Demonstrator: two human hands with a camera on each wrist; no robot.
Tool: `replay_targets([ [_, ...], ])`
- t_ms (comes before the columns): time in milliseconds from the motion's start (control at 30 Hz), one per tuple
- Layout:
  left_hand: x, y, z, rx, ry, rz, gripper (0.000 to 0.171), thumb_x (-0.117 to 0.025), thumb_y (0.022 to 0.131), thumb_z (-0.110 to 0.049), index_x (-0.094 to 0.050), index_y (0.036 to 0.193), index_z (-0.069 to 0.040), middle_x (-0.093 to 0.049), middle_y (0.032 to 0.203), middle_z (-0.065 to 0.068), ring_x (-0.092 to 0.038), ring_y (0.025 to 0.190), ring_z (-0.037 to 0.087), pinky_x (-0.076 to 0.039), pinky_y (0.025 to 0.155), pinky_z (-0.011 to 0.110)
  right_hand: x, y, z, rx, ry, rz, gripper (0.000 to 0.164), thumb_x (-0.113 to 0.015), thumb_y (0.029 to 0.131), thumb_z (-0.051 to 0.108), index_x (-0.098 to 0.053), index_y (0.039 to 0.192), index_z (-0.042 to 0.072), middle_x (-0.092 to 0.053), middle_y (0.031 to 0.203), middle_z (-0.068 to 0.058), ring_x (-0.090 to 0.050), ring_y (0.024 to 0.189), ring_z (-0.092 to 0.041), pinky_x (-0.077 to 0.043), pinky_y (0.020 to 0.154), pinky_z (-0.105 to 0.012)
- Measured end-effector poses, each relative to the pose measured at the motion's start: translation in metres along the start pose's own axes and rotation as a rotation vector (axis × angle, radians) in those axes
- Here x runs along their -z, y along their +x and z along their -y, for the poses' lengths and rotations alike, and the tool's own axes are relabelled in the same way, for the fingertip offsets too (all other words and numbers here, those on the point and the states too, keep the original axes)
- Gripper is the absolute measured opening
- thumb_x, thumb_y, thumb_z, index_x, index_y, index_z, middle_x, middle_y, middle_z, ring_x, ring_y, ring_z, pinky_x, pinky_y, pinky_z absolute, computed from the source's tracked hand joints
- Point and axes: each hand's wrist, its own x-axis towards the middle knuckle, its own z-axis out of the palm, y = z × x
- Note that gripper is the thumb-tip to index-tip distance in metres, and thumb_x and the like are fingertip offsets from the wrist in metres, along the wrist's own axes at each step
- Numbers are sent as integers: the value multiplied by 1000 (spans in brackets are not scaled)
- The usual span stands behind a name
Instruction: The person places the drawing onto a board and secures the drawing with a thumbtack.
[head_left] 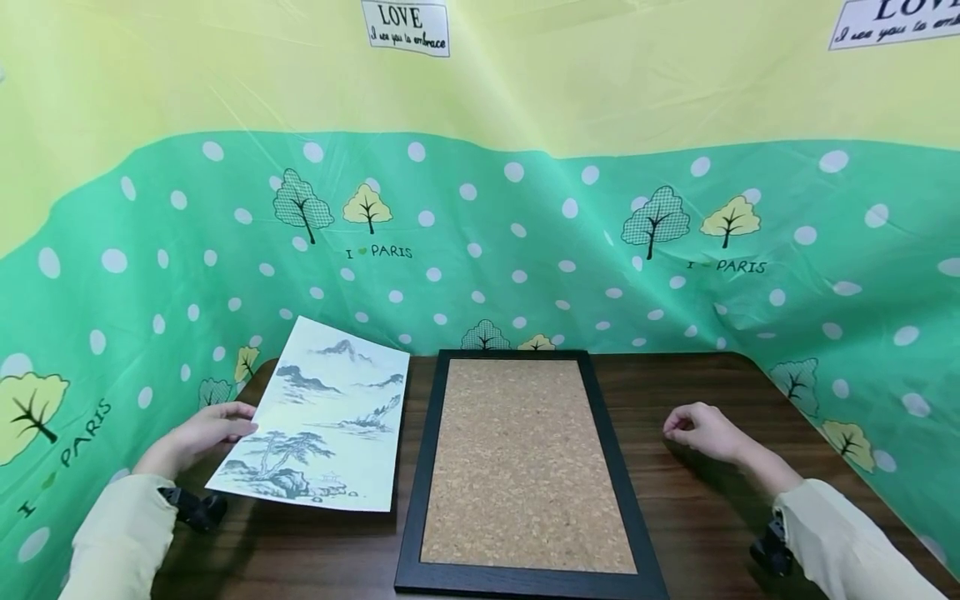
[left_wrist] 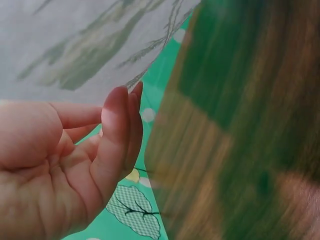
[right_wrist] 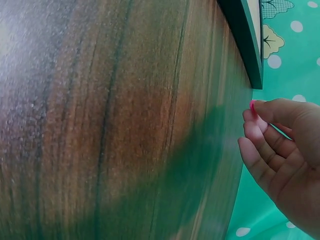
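Note:
My left hand (head_left: 206, 433) pinches the left edge of a white paper sheet (head_left: 352, 446) with an ink landscape of mountains and pines, tilted above the table left of the frame. In the left wrist view, my left hand (left_wrist: 75, 150) grips the sheet (left_wrist: 30, 65) from below, thumb partly hidden. A cork board (head_left: 525, 467) in a black frame lies in the middle of the table. Over the table to its right, my right hand (head_left: 705, 431) pinches a tiny bright-pink thing (right_wrist: 252, 106), about the size of a pushpin head. The fingers hide most of it.
A dark wood-grain table (head_left: 720, 533) carries the board and ends at its rounded back corners. Behind and along both sides hangs a green and yellow printed cloth (head_left: 525, 225). Each wrist wears a black camera, such as the left wrist camera (head_left: 197, 508).

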Motion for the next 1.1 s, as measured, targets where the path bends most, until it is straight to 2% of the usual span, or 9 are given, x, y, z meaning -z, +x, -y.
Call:
replay_targets([
  [200,-7,3,-12,-3,-36,13,38,-52,91,-10,-38,118,13,-62,85,4,-60,74,17,-51,67,32,-1,2,2,20,7,4,5,-59,82,-1,-64,82,1,-60,75,-3,-49,60,-5,-45,50,-23],
  [367,-26,12,-26,19,-52,-33,40,-54,90,-11,-40,120,11,-61,84,3,-58,75,15,-50,67,31,-1,5,4,37,12,1,6,-59,83,-1,-64,82,0,-61,75,-4,-50,59,-6,-44,49,-23],
  [467,-39,17,-35,19,-76,-29,39,-54,90,-10,-40,120,11,-60,85,3,-57,75,14,-50,67,30,-2,6,5,32,17,7,6,-59,83,-1,-64,83,0,-61,75,-4,-51,59,-8,-44,49,-24],
  [767,-82,30,-60,19,-136,13,38,-53,90,-7,-41,121,10,-60,87,6,-56,76,14,-50,67,29,-4,8,6,10,14,1,5,-59,83,-1,-64,83,0,-60,75,-4,-50,59,-8,-44,49,-24],
  [1100,-144,44,-78,10,-225,23,30,-52,88,-1,-45,115,10,-60,85,9,-57,71,14,-50,64,28,-7,9,6,11,20,3,5,-59,82,-1,-64,82,0,-59,74,-3,-50,59,-7,-44,49,-24],
])
